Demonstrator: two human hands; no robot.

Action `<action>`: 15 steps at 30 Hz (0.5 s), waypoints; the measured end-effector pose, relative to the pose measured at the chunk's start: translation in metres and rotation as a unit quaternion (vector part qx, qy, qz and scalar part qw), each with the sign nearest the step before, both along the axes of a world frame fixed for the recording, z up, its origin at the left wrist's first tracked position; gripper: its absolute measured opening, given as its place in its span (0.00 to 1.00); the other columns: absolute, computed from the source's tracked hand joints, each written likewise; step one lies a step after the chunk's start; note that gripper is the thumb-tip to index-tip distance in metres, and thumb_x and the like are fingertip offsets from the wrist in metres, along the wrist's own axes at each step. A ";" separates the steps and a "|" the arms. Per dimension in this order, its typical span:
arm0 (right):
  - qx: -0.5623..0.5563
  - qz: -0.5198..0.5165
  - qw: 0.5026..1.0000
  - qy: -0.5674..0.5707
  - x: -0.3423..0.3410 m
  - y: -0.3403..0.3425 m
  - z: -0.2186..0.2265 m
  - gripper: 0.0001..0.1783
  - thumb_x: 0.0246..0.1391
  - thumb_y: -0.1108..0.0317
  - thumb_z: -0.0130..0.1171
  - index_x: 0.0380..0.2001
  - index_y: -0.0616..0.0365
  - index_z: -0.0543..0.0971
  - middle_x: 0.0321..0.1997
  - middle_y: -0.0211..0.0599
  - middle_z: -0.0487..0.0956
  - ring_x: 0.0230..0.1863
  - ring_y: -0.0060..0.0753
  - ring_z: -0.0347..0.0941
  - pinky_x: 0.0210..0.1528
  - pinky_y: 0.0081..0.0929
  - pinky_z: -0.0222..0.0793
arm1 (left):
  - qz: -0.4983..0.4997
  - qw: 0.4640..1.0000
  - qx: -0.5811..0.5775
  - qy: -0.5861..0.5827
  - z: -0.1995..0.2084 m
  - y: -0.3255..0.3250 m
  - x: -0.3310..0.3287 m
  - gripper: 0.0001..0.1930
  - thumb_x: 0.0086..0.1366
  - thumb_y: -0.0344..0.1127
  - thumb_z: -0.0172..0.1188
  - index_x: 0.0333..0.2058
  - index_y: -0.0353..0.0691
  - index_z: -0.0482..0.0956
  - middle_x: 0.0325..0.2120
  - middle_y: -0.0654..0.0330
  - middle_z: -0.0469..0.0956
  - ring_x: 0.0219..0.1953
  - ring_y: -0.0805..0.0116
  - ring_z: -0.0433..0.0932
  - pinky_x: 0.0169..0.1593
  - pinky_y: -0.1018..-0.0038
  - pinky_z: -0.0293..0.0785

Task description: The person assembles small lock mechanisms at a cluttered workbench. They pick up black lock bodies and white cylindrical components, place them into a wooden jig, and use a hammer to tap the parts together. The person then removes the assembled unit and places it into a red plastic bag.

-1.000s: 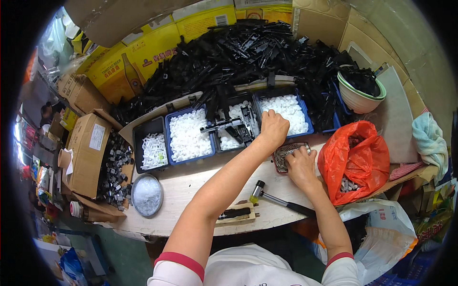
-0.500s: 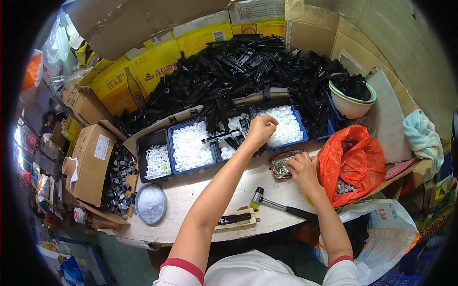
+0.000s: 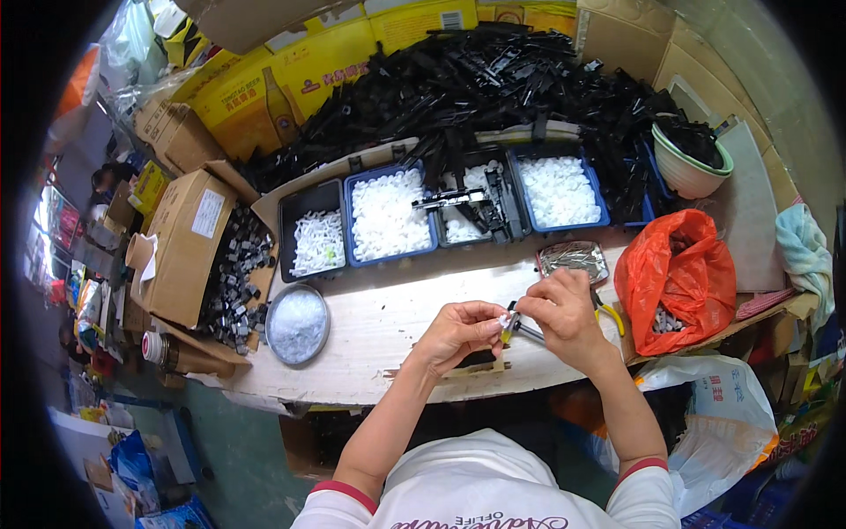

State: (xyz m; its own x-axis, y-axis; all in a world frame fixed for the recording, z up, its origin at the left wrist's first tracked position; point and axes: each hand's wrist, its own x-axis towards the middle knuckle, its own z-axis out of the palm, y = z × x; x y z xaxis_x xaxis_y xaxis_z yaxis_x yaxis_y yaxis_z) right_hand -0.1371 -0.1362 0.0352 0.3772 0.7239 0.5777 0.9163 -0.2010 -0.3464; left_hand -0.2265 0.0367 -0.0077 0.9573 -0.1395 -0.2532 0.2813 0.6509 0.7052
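Note:
My left hand (image 3: pixel 463 335) pinches a small white plastic piece (image 3: pixel 505 320) between thumb and fingertips, above the front of the table. Close beside it, almost fingertip to fingertip, my right hand (image 3: pixel 568 317) is closed in a pinch. What it holds is too small to make out. Below the hands lies a hammer (image 3: pixel 529 332), largely covered by them. A wooden block (image 3: pixel 476 368) with a black part on it is partly hidden under my left hand. Just beyond my right hand sits a small tray of thin metal pins (image 3: pixel 573 257).
Bins of white pieces (image 3: pixel 557 189) stand in a row, with black parts (image 3: pixel 480 203) lying across one. Black parts (image 3: pixel 458 88) heap behind. A round dish (image 3: pixel 298 324) is at left, a red plastic bag (image 3: pixel 674 282) at right. Yellow-handled pliers (image 3: pixel 610 317) lie near my right hand.
My left hand has drawn back from the right-hand bin of white pieces with one piece. My right hand has left the pin tray, and both hands have come together. The view has shifted.

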 end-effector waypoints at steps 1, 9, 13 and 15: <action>-0.009 0.015 1.000 -0.020 -0.005 0.004 0.002 0.10 0.35 0.78 0.54 0.26 0.53 0.76 0.27 0.28 0.71 0.34 0.31 0.65 0.41 0.33 0.52 | 0.009 1.000 -0.004 0.000 -0.002 0.001 -0.008 0.09 0.54 0.25 0.58 0.35 0.30 0.75 0.25 0.57 0.75 0.25 0.70 0.73 0.31 0.72 0.75; -0.077 0.066 0.992 -0.075 -0.021 0.019 0.013 0.10 0.35 0.76 0.54 0.27 0.52 0.74 0.26 0.26 0.69 0.35 0.28 0.64 0.44 0.35 0.50 | 0.029 0.999 0.010 -0.036 -0.001 0.010 -0.032 0.08 0.55 0.26 0.59 0.34 0.31 0.76 0.23 0.59 0.75 0.24 0.74 0.73 0.30 0.74 0.76; -0.083 0.081 0.989 -0.087 -0.022 0.023 0.019 0.10 0.35 0.75 0.54 0.26 0.53 0.74 0.26 0.27 0.69 0.35 0.29 0.63 0.44 0.35 0.51 | 0.042 0.997 0.059 -0.039 0.005 0.012 -0.039 0.07 0.55 0.27 0.59 0.32 0.31 0.77 0.22 0.59 0.75 0.23 0.75 0.73 0.29 0.75 0.75; -0.087 0.100 0.987 -0.088 -0.023 0.026 0.021 0.10 0.34 0.75 0.54 0.26 0.54 0.73 0.27 0.28 0.69 0.35 0.30 0.64 0.43 0.34 0.53 | 0.049 0.996 0.068 -0.041 0.006 0.013 -0.042 0.07 0.55 0.27 0.59 0.32 0.31 0.77 0.22 0.60 0.75 0.23 0.75 0.73 0.29 0.76 0.75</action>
